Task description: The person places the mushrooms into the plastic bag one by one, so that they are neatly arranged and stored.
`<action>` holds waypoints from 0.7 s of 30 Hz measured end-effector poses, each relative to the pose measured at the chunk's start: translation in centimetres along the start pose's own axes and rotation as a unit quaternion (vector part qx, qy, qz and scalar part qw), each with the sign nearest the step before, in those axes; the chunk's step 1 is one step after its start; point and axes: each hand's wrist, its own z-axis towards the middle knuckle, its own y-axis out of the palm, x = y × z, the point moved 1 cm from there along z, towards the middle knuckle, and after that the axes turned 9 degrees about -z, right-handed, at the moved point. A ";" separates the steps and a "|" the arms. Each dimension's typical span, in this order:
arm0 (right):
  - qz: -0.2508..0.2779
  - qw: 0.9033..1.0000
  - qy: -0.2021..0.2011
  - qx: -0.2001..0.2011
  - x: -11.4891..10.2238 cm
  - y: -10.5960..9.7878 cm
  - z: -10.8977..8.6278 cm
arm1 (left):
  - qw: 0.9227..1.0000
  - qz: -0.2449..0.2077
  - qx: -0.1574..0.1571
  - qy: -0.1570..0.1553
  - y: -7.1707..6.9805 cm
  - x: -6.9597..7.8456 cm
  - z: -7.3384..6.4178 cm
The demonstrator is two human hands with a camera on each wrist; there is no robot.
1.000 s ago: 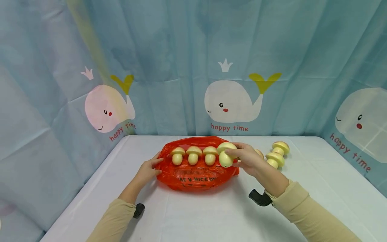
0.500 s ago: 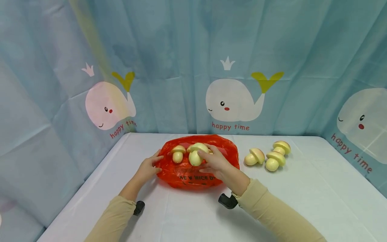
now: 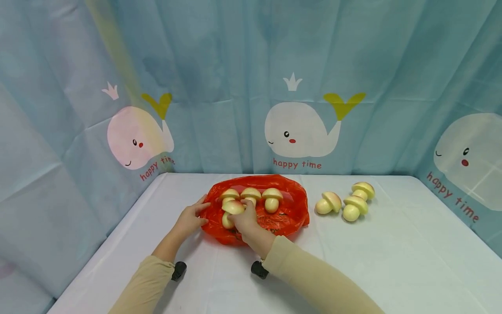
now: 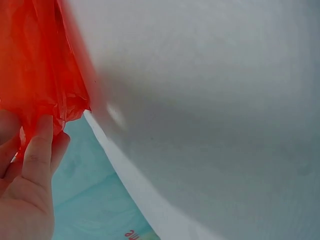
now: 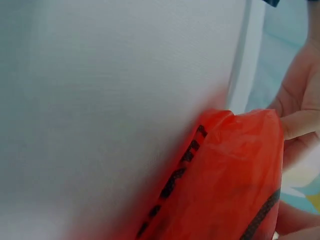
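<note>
In the head view my right hand (image 3: 250,221) grips a toy mushroom (image 3: 233,207), pale yellow with a pinkish cap, low over the left part of a red plastic bag (image 3: 294,220). Behind it, three more mushrooms (image 3: 272,200) stand side by side in the bag's opening. My left hand (image 3: 190,220) holds the bag's left edge between thumb and fingers. From the left wrist, the fingers (image 4: 37,157) show against the crinkled red plastic. The right wrist view has the bag's printed side (image 5: 235,175) covering most of the right hand and the held mushroom.
To the right of the bag three mushrooms lie on the white table (image 3: 392,244): one lone mushroom (image 3: 328,203), and a front mushroom (image 3: 355,208) close against a rear mushroom (image 3: 363,190). A blue curtain (image 3: 219,131) with whale prints hangs behind the table.
My right hand has carried its mushroom leftward across the bag, from the right end to the left part, and lowered it. My left hand stays at the bag's left edge.
</note>
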 end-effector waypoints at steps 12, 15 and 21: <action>-0.166 0.985 -0.012 -0.039 0.3 1.4 -0.2 | 1.000 0.003 -0.003 0.024 -0.1 0.2 -0.3; -0.198 0.979 -0.027 -0.038 0.3 1.6 -0.2 | 1.000 -0.001 -0.003 0.023 -0.2 0.3 -0.3; -0.157 0.983 0.006 -0.096 0.1 0.8 0.0 | 1.000 -0.007 -0.005 0.019 -0.2 0.3 -0.2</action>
